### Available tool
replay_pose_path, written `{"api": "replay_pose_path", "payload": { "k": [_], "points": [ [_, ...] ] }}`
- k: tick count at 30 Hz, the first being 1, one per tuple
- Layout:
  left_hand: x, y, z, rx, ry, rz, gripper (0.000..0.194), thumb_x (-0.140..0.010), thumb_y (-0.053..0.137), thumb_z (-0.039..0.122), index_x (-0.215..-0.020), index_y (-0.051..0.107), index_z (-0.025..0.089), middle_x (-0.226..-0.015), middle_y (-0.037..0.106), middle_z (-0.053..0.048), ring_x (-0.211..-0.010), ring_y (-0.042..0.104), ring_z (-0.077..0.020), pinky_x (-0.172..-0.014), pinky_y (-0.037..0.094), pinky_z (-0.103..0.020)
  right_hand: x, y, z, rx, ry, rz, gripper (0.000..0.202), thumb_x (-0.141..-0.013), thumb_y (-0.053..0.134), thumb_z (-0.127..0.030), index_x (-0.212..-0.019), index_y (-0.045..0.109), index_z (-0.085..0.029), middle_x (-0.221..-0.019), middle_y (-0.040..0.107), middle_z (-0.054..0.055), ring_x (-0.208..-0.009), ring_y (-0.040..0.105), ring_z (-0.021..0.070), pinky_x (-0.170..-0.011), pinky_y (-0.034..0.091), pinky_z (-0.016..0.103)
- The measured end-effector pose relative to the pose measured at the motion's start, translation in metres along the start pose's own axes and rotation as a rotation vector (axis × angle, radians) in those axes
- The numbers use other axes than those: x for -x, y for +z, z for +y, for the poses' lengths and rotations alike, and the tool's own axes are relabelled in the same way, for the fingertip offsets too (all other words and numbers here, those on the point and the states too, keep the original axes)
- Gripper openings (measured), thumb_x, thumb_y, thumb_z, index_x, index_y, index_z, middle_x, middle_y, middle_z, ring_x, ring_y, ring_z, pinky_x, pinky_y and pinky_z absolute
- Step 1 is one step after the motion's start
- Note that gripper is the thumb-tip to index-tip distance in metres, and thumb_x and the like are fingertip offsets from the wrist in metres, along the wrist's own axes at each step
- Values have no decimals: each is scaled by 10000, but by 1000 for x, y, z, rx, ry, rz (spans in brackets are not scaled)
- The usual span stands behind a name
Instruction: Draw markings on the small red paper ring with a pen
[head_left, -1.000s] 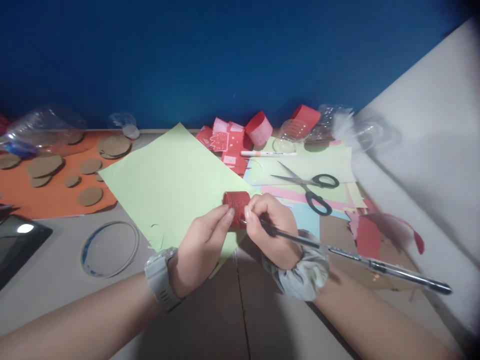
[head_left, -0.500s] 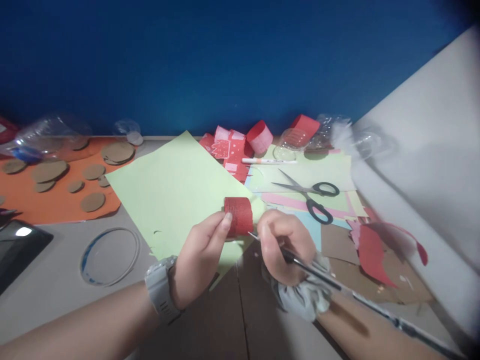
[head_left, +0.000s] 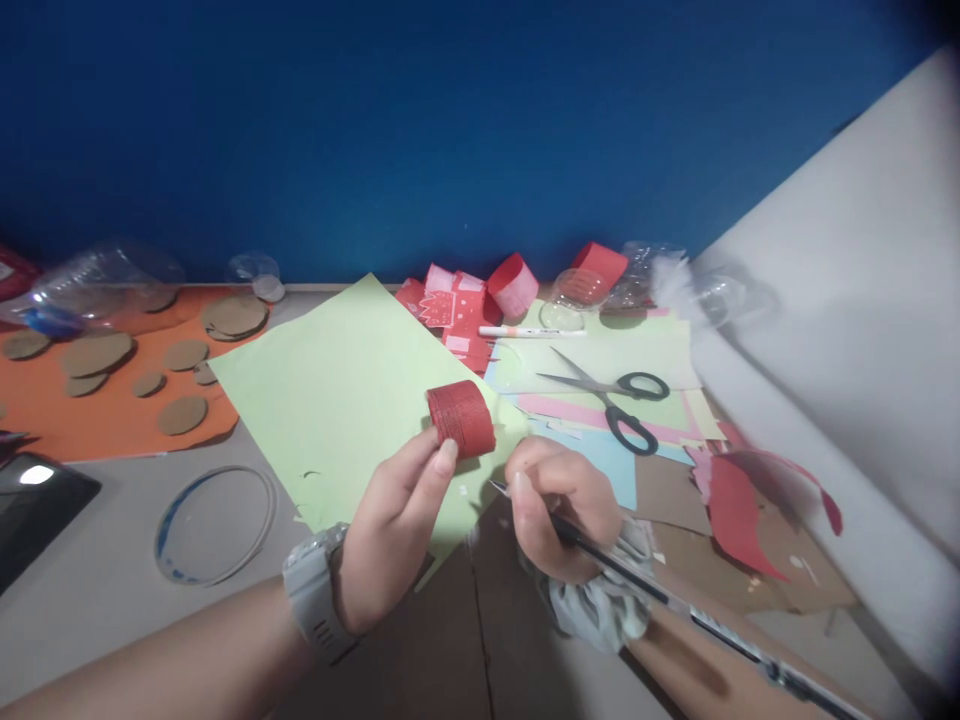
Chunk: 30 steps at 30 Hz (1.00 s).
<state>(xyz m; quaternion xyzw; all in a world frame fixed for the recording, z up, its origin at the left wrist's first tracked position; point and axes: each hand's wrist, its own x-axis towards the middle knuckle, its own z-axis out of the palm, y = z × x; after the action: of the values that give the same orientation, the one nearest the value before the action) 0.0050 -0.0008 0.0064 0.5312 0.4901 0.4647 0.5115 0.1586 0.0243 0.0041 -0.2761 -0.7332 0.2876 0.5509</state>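
Between the thumb and fingers of my left hand [head_left: 397,515] is a short red roll [head_left: 463,420] with a textured surface, tilted and held above a light green paper sheet [head_left: 330,390]. My right hand [head_left: 566,505] pinches a long, thin dark pen [head_left: 630,570], its tip pointing left, just below and to the right of the roll. A small gap separates the tip from the roll. The open black-handled scissors [head_left: 611,388] lie beyond my right hand on stacked coloured papers.
Cardboard discs [head_left: 97,353] lie on orange paper [head_left: 45,410] at left, near a clear bottle [head_left: 97,285]. A clear ring [head_left: 215,525] and a dark device [head_left: 45,510] are nearer. Red paper rings [head_left: 514,285], a marker [head_left: 532,332] and red scraps [head_left: 739,510] sit back and right.
The red roll has tilted and moved slightly up and left in my left hand. The pen tip, close beside the roll's lower edge before, is now farther from it.
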Motion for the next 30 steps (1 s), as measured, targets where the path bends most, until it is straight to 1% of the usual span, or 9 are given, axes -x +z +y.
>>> {"api": "replay_pose_path", "payload": {
  "k": [2,3,7,10,14,17,22,27,30],
  "points": [
    [-1,1,-1,-3,-11,-32,241,-1004,461,339,-1066,663,223,-1003,703,8,-920,602,-143,-861,445,-205,0,1,-1,7,-43,16,248,-753,510,0,-739,430,-234,-610,470,-45,-453,423,95,-435,349,240],
    [-2,1,-1,-14,-23,-39,227,-1000,465,332,-1033,657,216,-964,695,10,-894,595,-142,-834,445,-203,0,2,-1,8,-40,24,248,-765,505,4,-740,433,-232,-621,476,-43,-460,423,93,-442,352,239],
    [-2,0,0,-81,-73,-32,275,-990,454,333,-794,585,191,-758,611,22,-746,539,-137,-700,427,-208,2,3,-1,-12,40,19,235,-789,528,-17,-726,444,-227,-644,512,-38,-481,440,89,-471,371,236],
    [-1,0,0,-113,-82,-52,307,-982,451,341,-725,532,194,-691,550,32,-685,492,-132,-653,402,-217,5,3,-1,-18,88,1,220,-798,546,-36,-735,460,-228,-661,541,-33,-504,476,95,-481,384,237],
    [-1,-1,-3,-145,-112,-72,326,-974,454,380,-710,506,195,-672,506,30,-663,450,-137,-639,388,-233,9,3,1,7,211,28,198,-839,565,-77,-766,467,-232,-685,552,-34,-548,491,105,-490,380,237],
    [-1,-1,-5,-167,-130,-86,342,-978,431,403,-726,522,191,-689,517,16,-679,456,-150,-647,386,-249,11,4,3,31,280,37,186,-868,567,-104,-768,468,-227,-701,554,-34,-564,487,100,-505,384,233],
    [-2,-2,-5,-167,-142,-114,349,-988,420,401,-755,553,178,-748,568,3,-739,499,-160,-700,401,-259,9,6,6,47,301,40,210,-879,572,-121,-743,448,-222,-692,542,-45,-566,470,92,-534,384,233],
    [-2,-2,-4,-157,-152,-129,366,-985,425,401,-712,536,182,-727,570,1,-835,536,-186,-749,409,-261,8,7,5,70,343,62,207,-886,561,-143,-734,445,-222,-667,522,-48,-542,445,96,-529,369,243],
    [-2,-2,-4,-163,-160,-127,362,-979,429,403,-722,550,178,-752,579,-3,-791,519,-174,-726,404,-257,7,7,5,87,347,57,205,-886,558,-149,-734,441,-222,-665,515,-49,-535,436,95,-523,359,243]
  ]
}}
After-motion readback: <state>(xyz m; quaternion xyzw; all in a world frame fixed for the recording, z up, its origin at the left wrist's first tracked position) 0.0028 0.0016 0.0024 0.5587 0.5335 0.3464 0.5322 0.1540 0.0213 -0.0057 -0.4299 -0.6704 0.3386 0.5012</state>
